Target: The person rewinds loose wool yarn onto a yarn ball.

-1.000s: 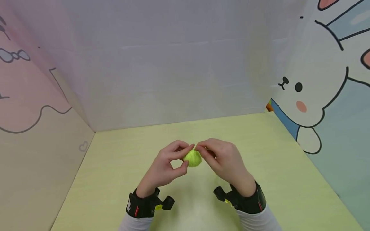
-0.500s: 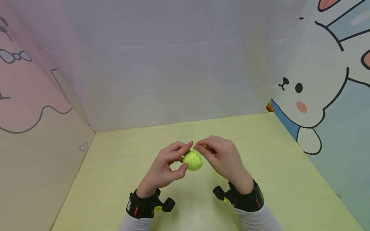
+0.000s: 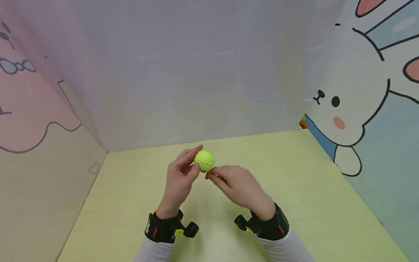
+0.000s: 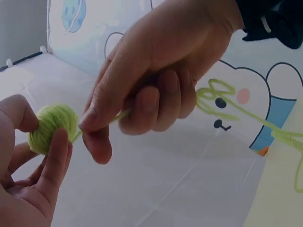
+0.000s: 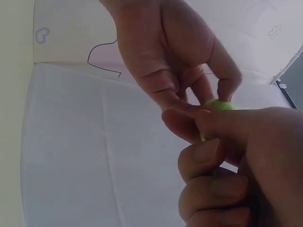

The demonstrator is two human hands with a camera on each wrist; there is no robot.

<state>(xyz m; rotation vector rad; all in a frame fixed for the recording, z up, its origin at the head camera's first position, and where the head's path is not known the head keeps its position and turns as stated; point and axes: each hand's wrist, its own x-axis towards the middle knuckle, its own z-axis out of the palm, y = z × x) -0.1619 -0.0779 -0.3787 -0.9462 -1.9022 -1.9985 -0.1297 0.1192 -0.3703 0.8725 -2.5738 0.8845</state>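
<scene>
A small ball of neon yellow-green yarn is held up over the table between the thumb and fingers of my left hand. To its right, my right hand pinches the strand of yarn between thumb and forefinger, close against the ball. In the left wrist view the strand runs through the curled fingers of the right hand, and loose loops of yarn trail out behind it. Seen from the right wrist, most of the ball is hidden behind the fingers.
The pale yellow-green table spreads beneath both hands. A plain whitish sheet hangs along its back edge, with cartoon-printed sheets on the left and right sides. Each wrist wears a black strap with a small camera.
The left hand has turned upward and carried the ball up and to the left. My right hand has shifted left and down, from above the ball to its lower right side.
</scene>
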